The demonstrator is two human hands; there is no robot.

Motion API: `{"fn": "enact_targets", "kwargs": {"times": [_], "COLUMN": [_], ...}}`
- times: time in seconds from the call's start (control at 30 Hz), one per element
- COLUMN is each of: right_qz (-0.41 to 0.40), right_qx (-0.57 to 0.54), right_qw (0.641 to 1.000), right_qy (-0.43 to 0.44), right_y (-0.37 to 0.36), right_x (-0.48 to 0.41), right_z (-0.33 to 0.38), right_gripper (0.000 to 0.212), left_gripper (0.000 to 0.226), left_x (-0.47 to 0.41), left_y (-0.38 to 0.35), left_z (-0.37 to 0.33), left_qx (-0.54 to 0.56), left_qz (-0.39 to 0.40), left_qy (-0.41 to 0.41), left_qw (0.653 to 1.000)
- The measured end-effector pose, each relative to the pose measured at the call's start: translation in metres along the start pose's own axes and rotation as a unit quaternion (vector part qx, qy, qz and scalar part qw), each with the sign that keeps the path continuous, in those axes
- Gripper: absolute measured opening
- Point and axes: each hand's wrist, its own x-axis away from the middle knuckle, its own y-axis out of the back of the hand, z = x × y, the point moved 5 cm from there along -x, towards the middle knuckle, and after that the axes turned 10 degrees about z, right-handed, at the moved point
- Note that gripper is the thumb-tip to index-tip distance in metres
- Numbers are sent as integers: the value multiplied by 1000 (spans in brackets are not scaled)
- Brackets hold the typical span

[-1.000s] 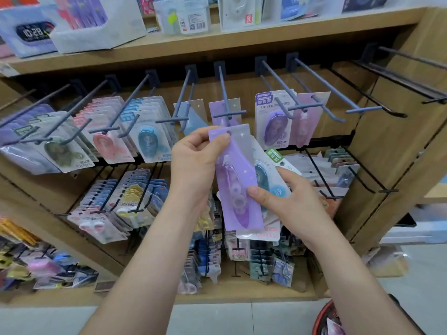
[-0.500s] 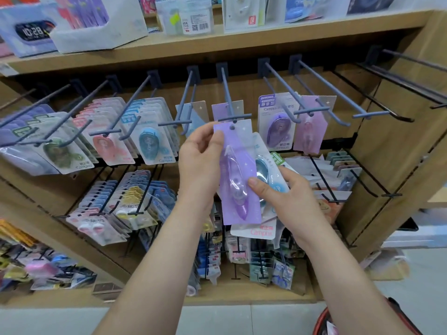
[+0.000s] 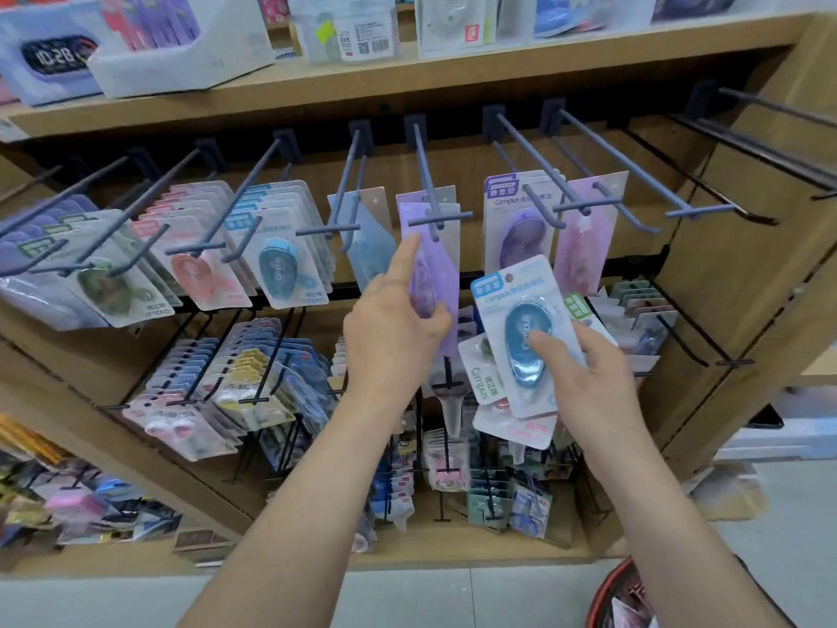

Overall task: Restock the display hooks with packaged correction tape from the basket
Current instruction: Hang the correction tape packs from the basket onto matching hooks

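Centre frame, the left hand (image 3: 394,333) is pinching the purple pack (image 3: 437,269) hanging on a hook (image 3: 428,188). The right hand (image 3: 593,378) is gripping several packs (image 3: 516,310).

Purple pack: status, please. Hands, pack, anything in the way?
Left hand pinches purple pack at tip of hook. Right hand grips spare packs, blue on top. Hook path looks clear.

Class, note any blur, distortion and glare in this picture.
Head view: wide lens bows the top shelf and fans the hooks; purple pack in the left hand looks smeared; print on the blue pack is legible; even light, no harsh glare.
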Motion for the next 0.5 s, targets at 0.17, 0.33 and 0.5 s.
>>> {"fn": "enact_targets", "kwargs": {"times": [0.17, 0.33, 0.5], "right_qz": [14, 55, 100], "right_qx": [-36, -55, -42], "right_qw": [999, 997, 994], "right_qy": [-26, -22, -1], "right_y": [9, 5, -2], "right_x": [6, 10, 9], "right_z": [-2, 2, 9], "right_gripper": [15, 21, 20], "left_gripper": [61, 63, 15], "left_x": [-37, -35, 15], "left_y": [-13, -14, -26], "left_z": [0, 8, 5], "left_qx": [-23, 21, 478], "left_qz": [-14, -13, 46], "left_qy": [23, 32, 93], "left_qw": [999, 999, 872]}}
